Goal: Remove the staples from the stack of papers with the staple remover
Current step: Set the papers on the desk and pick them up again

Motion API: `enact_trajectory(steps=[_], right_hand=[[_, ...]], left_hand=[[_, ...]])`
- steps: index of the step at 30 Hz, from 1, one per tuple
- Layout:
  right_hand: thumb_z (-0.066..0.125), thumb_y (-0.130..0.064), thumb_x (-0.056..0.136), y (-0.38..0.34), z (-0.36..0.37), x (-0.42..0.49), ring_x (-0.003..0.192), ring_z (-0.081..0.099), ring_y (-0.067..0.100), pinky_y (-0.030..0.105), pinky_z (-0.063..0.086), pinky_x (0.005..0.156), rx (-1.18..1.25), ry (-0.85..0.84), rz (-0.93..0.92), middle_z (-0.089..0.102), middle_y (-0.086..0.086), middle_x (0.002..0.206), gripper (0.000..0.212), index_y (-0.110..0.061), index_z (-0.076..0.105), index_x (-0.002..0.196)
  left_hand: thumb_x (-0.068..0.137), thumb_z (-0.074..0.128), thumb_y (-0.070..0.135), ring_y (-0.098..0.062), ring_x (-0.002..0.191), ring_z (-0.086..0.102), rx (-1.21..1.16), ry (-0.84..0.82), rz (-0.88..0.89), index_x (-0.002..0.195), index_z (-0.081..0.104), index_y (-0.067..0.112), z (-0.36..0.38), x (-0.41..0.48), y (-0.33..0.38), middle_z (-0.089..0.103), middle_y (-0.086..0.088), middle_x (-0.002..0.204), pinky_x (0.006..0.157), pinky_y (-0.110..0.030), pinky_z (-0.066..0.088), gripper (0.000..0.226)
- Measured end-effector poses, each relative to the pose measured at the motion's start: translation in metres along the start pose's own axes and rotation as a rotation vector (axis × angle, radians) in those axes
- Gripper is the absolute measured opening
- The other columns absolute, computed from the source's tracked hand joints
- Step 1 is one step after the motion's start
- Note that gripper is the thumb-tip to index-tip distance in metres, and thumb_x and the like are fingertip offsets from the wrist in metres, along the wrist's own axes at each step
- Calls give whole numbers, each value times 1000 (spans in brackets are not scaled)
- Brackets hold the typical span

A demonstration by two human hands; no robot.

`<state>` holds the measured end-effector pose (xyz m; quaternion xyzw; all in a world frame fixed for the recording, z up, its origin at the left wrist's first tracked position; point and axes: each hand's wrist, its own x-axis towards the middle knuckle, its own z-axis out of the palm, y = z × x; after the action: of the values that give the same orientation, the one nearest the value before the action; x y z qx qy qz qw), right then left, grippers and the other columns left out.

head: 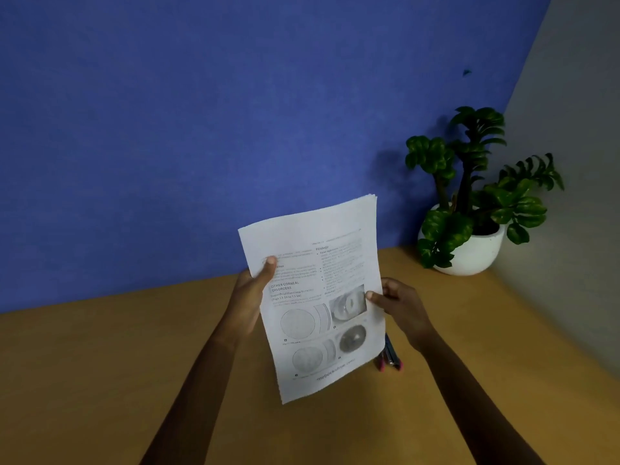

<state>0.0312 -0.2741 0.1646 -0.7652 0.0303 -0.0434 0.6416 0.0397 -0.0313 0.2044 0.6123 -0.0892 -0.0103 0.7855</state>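
Observation:
A stack of printed papers (312, 297) is held up off the desk, tilted, with text and round grey figures facing me. My left hand (250, 297) grips its left edge, thumb on the front page. My right hand (401, 305) pinches the right edge about halfway down. Behind the lower right corner of the papers, a dark tool with pink tips, probably the staple remover (391, 359), lies on the desk, partly hidden. I cannot make out any staples on the sheets.
A wooden desk (134, 380) runs under both arms. A blue wall (201, 129) stands behind it and a grey wall (577, 196) on the right. A green plant in a white pot (469, 250) sits in the back right corner.

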Motion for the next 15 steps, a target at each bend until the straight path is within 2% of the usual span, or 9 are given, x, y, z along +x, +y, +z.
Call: enact_trajectory(steps=[2, 4, 5, 8, 11, 15], right_hand=[[60, 0, 82, 1, 0, -5, 59, 61, 3, 15, 49, 55, 72, 61, -16, 68, 2, 76, 16, -14, 67, 79], [60, 1, 82, 1, 2, -8, 68, 60, 17, 25, 49, 62, 139, 93, -3, 67, 8, 78, 19, -17, 66, 76], [60, 1, 82, 1, 3, -8, 71, 59, 22, 28, 47, 65, 170, 111, 11, 66, 11, 79, 19, -16, 66, 76], [60, 1, 82, 1, 3, -8, 75, 57, 25, 30, 46, 67, 188, 150, 31, 64, 13, 80, 17, -15, 65, 76], [60, 1, 82, 0, 2, -9, 74, 56, 26, 30, 46, 67, 211, 153, 37, 63, 16, 81, 15, -13, 65, 78], [60, -1, 82, 0, -1, -10, 66, 59, 22, 28, 50, 62, 233, 176, 31, 67, 7, 74, 15, -14, 66, 76]], left_hand=[[81, 47, 37, -10, 103, 64, -40, -26, 10, 110, 58, 23, -1, 0, 2, 72, 14, 101, 74, -22, 56, 34], [76, 44, 46, -6, 104, 63, -86, -67, 1, 113, 56, 24, 0, 0, 4, 71, 15, 104, 73, -20, 55, 44], [80, 40, 46, -5, 103, 63, -106, -78, 0, 113, 55, 25, 0, 0, 5, 71, 16, 104, 73, -19, 54, 42], [93, 25, 34, -3, 101, 64, -130, -70, 9, 109, 56, 27, -1, 1, 2, 71, 18, 101, 73, -19, 55, 35], [89, 35, 33, -8, 106, 63, -112, -37, 5, 112, 57, 25, -3, 2, -4, 70, 14, 107, 78, -22, 55, 32], [92, 41, 9, -9, 102, 65, -57, -29, 8, 109, 59, 20, -5, -1, -14, 72, 13, 102, 80, -21, 55, 27]])
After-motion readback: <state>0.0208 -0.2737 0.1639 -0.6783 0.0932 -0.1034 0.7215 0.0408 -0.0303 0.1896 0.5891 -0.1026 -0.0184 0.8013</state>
